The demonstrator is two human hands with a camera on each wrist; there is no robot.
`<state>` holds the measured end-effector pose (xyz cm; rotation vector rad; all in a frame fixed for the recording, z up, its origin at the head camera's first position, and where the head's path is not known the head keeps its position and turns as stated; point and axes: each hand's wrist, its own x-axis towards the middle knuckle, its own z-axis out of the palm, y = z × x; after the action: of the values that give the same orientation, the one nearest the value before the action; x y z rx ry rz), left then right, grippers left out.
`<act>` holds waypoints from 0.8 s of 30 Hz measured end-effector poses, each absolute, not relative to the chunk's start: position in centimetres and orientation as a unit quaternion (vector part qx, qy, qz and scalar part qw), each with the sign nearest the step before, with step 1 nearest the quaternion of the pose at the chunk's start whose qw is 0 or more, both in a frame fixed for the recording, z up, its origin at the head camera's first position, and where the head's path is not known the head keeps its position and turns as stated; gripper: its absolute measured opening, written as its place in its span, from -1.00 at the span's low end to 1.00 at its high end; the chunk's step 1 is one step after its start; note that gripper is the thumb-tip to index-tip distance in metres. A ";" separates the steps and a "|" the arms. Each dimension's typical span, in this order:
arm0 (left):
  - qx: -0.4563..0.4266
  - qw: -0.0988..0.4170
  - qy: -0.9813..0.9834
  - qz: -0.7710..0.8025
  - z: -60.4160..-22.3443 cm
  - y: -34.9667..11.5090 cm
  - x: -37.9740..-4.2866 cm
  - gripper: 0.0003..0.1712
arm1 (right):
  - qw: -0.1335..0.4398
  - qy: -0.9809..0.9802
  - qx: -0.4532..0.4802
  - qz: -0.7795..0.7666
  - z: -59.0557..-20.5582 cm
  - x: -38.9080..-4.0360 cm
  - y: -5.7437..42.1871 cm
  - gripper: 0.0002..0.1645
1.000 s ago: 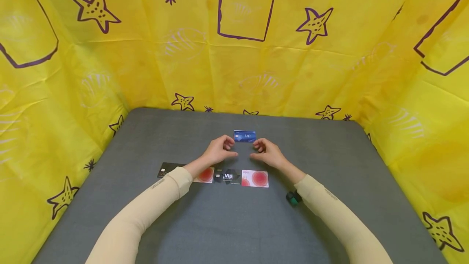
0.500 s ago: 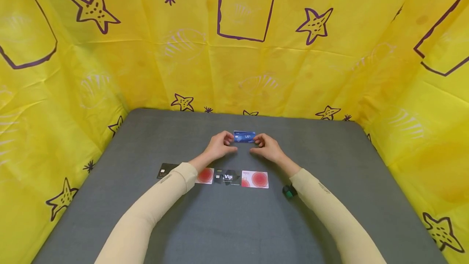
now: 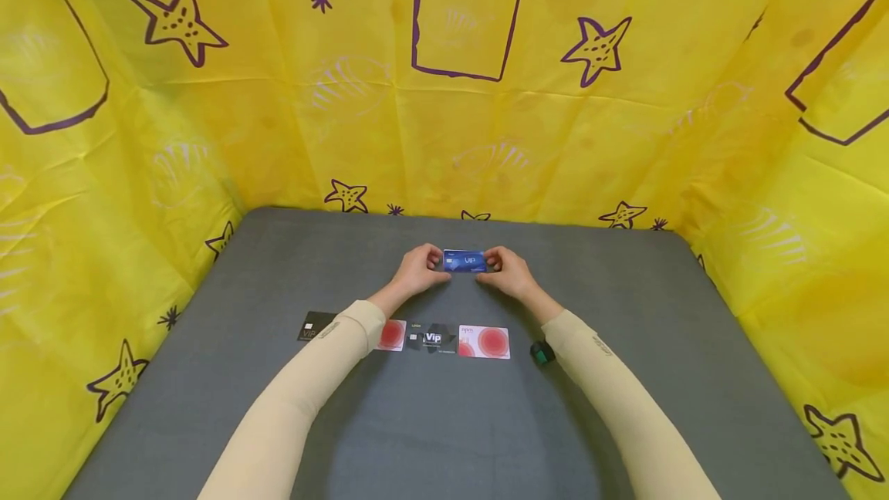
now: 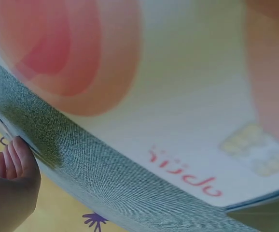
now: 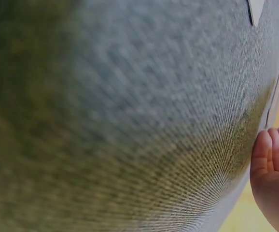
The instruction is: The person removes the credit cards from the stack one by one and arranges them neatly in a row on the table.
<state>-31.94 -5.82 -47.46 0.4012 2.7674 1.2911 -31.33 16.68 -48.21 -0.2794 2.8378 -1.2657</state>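
Observation:
A blue VIP card (image 3: 464,261) lies at the far middle of the grey table in the head view. My left hand (image 3: 419,268) holds its left side, fingers curled at the edge and thumb by the lower corner. Likewise my right hand (image 3: 510,271) grips the right side. Closer to me is a row of cards: a black VIP card (image 3: 316,324), a red-circled card (image 3: 393,335) partly under the left sleeve, a dark grey Vip card (image 3: 432,338) and a white card with red circles (image 3: 484,342). Wrist views show my left fingers (image 4: 18,157) and right fingers (image 5: 274,150), but not the blue card.
The grey table (image 3: 444,423) is enclosed by a yellow cloth (image 3: 444,137) with purple starfish drawings at the back and sides. A small black and green object (image 3: 542,353) shows beside the right sleeve, over the table.
Both hands have moved slightly forward, their fingers coming to the blue card's side edges. The card stays in place. The left sleeve has shifted right over the row.

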 end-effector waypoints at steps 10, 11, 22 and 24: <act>0.112 0.037 0.911 0.396 -47.5 -5.5 -32.8 -0.47 | 0.022 0.914 -0.088 -0.396 -47.9 -31.9 16.4 -0.39; 0.111 0.038 0.912 0.392 -47.5 -5.4 -32.9 -0.47 | 0.022 0.914 -0.087 -0.394 -47.9 -31.9 16.4 -0.39; 0.112 0.064 0.925 0.357 -46.9 -4.9 -33.1 -0.40 | 0.018 0.926 -0.096 -0.365 -48.1 -32.5 16.4 -0.35; 0.110 0.061 0.927 0.352 -47.0 -4.9 -33.1 -0.40 | 0.023 0.926 -0.096 -0.363 -48.1 -32.6 16.4 -0.35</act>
<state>-33.12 -4.88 -47.00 0.3325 2.8058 1.0660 -32.56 16.38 -48.12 -0.2965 2.8682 -1.1250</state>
